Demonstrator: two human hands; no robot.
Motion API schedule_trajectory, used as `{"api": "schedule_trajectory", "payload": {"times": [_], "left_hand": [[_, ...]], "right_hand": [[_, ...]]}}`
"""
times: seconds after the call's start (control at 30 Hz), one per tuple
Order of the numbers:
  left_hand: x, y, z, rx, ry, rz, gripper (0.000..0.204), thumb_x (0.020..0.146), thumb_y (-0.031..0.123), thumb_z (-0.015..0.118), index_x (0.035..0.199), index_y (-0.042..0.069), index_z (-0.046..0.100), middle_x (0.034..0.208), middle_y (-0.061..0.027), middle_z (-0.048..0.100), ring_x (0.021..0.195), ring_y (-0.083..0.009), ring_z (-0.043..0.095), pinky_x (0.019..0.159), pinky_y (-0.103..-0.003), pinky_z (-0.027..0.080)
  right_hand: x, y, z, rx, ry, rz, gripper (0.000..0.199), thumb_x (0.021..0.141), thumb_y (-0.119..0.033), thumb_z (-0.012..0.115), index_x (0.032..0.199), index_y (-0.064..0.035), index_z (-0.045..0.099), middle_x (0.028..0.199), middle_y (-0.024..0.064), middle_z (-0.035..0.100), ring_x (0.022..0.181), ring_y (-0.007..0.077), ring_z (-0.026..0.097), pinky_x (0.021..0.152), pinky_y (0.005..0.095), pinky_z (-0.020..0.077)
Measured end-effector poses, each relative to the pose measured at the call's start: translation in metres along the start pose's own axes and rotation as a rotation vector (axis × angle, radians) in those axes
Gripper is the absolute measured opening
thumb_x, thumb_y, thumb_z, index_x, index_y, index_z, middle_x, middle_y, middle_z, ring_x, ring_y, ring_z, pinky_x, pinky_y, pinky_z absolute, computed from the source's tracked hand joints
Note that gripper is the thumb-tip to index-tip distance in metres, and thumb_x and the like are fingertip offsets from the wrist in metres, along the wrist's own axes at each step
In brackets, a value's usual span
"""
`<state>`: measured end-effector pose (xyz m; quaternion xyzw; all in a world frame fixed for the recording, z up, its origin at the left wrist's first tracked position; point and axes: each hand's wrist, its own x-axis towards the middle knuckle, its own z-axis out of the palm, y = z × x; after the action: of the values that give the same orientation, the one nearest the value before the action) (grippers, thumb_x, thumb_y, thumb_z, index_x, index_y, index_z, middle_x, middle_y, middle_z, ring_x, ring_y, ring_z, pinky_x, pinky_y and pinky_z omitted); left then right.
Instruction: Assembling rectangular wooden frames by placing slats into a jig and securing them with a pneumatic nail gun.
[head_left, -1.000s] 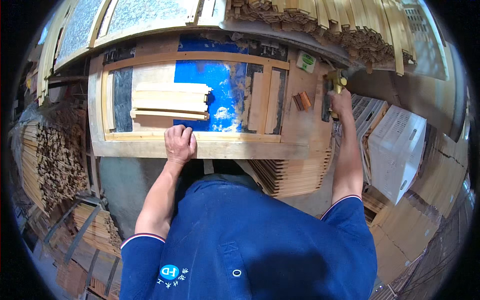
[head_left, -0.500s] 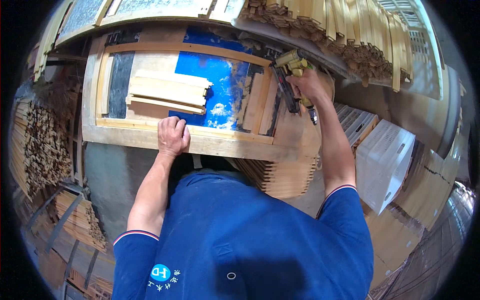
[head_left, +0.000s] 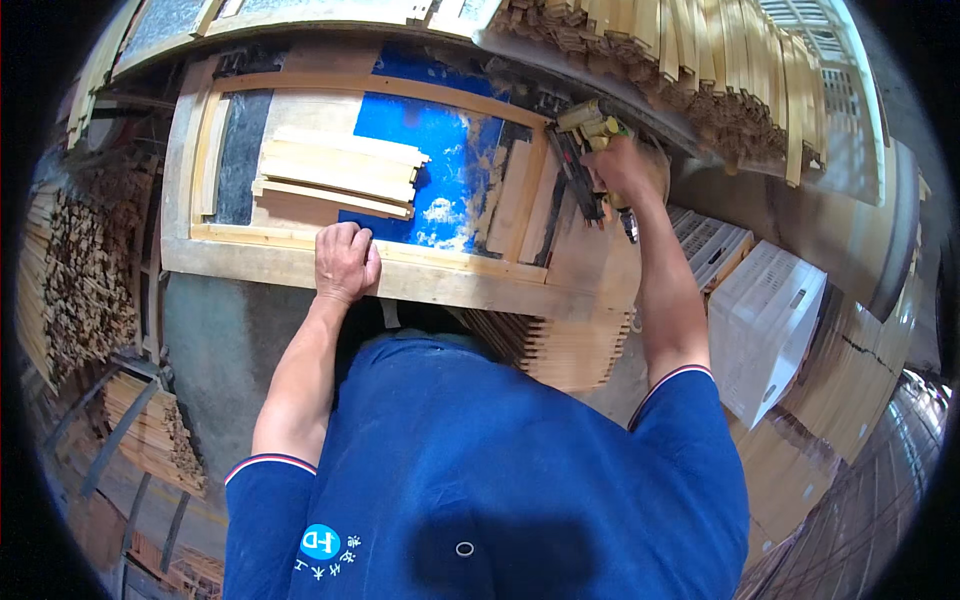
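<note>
Yellow nail gun (head_left: 588, 150) gripped by R hand (head_left: 622, 170) fingers, long axis near-far, nose toward person.

The right hand (head_left: 622, 172) hides the nail gun's (head_left: 588, 150) grip.

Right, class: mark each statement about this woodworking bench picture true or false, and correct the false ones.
1. The left hand presses on the near rail of the wooden frame. True.
2. The right hand is empty. False: it grips a nail gun.
3. A blue sheet lies inside the frame. True.
4. The loose wooden slats lie under the right hand. False: they lie left of it, beyond the left hand.
5. The white crate sits on the frame. False: it stands off to the right.
</note>
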<state>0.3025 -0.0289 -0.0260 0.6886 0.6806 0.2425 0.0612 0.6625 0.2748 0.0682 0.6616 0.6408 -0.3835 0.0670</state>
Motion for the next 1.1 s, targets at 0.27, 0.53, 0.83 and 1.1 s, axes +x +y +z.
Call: {"api": "schedule_trajectory", "payload": {"times": [0.27,0.53,0.83,1.1], "left_hand": [[-0.001,-0.007,0.0,0.036,0.024,0.018,0.021,0.078,0.017,0.07,0.097,0.008,0.066,0.097,-0.0103,0.058,0.096,-0.0302,0.057,0.09,-0.045,0.045],[-0.001,-0.005,0.006,0.034,0.013,0.024,0.02,0.077,0.017,0.07,0.096,0.009,0.066,0.096,-0.0095,0.057,0.096,-0.0297,0.057,0.089,-0.045,0.045],[-0.006,-0.006,0.007,0.019,0.006,0.016,0.021,0.078,0.018,0.069,0.097,0.009,0.067,0.097,-0.0094,0.058,0.096,-0.0298,0.057,0.089,-0.045,0.045],[-0.008,-0.016,-0.001,0.011,0.004,-0.017,0.017,0.075,0.018,0.068,0.089,0.01,0.064,0.094,-0.0102,0.057,0.096,-0.0306,0.057,0.085,-0.046,0.047]], "right_hand": [[-0.112,0.027,0.04,-0.351,0.094,-0.362,0.041,0.085,-0.02,0.071,0.121,-0.001,0.061,0.1,0.019,0.073,0.09,0.0436,0.069,0.077,0.0495,0.0536],[-0.2,0.064,0.098,-0.38,-0.067,-0.51,0.039,0.076,-0.009,0.065,0.115,-0.0107,0.061,0.103,0.0166,0.07,0.09,0.0392,0.069,0.077,0.0505,0.0552],[-0.2,0.054,0.106,-0.414,-0.083,-0.435,0.035,0.077,-0.009,0.065,0.111,-0.0092,0.058,0.102,0.0176,0.07,0.092,0.0411,0.067,0.078,0.0518,0.0532],[-0.201,0.027,0.108,-0.39,-0.041,-0.365,0.038,0.084,-0.011,0.065,0.121,-0.0115,0.063,0.098,0.0215,0.071,0.094,0.0431,0.067,0.079,0.0512,0.0542]]}}
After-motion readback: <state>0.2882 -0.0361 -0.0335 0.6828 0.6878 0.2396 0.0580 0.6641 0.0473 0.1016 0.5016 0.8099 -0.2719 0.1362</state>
